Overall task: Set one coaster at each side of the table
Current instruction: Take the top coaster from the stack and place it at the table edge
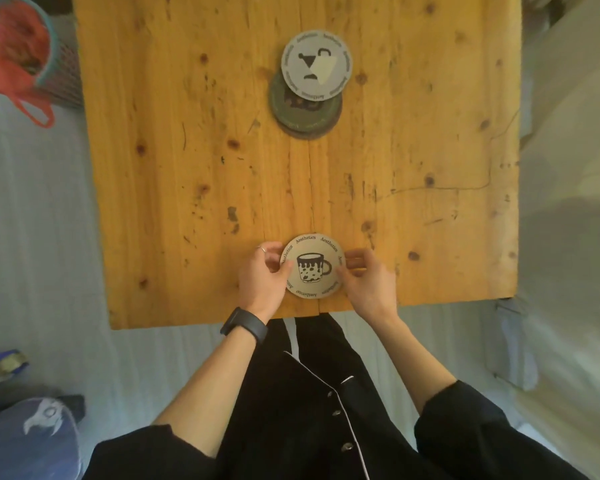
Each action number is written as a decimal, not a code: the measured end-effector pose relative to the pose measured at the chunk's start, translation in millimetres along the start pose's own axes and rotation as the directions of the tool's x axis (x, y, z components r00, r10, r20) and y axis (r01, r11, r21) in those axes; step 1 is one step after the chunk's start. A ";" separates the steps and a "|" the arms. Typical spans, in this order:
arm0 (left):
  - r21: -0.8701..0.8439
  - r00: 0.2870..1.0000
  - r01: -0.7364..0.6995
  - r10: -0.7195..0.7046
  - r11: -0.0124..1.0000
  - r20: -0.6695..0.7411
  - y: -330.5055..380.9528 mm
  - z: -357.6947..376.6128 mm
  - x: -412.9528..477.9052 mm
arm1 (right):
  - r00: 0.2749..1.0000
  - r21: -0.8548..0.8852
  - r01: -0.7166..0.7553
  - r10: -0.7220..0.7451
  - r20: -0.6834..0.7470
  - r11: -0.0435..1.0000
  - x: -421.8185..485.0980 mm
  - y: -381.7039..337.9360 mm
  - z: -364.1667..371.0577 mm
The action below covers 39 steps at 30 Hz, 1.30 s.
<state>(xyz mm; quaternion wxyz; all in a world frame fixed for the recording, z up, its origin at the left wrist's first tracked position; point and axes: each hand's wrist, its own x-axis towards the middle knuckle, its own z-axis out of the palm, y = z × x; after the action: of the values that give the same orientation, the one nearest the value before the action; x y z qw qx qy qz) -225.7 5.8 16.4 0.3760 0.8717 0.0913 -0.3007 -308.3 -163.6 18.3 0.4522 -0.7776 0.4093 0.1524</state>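
Teal mesh basket (51, 46) off the table's far-left corner holds a red net bag (18, 46); its contents are too blurred to tell. Knotty, scratched pine table (194, 161). My left hand (262, 280) and right hand (368, 282) pinch opposite rims of a round beige mug-print coaster (312, 266) at the near edge. Stack of round coasters (310, 83) at far centre, grey one on top.

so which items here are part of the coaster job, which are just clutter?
Job: mug-print coaster held by left hand and right hand; stacked coasters; wooden table.

Clutter: mesh basket with red bag; blue cushion.
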 end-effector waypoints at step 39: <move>0.362 0.978 -0.095 0.155 0.927 -0.140 2.4 16.5 -6.9 | 0.966 -0.061 0.206 -0.213 -0.146 0.977 6.1 12.9 9.3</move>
<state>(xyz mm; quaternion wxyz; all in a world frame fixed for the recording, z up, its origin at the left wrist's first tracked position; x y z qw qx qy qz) -237.8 -7.1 13.0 0.2229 0.9511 0.0109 -0.2136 -313.2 -162.3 2.1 0.4157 -0.8359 0.3544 0.0532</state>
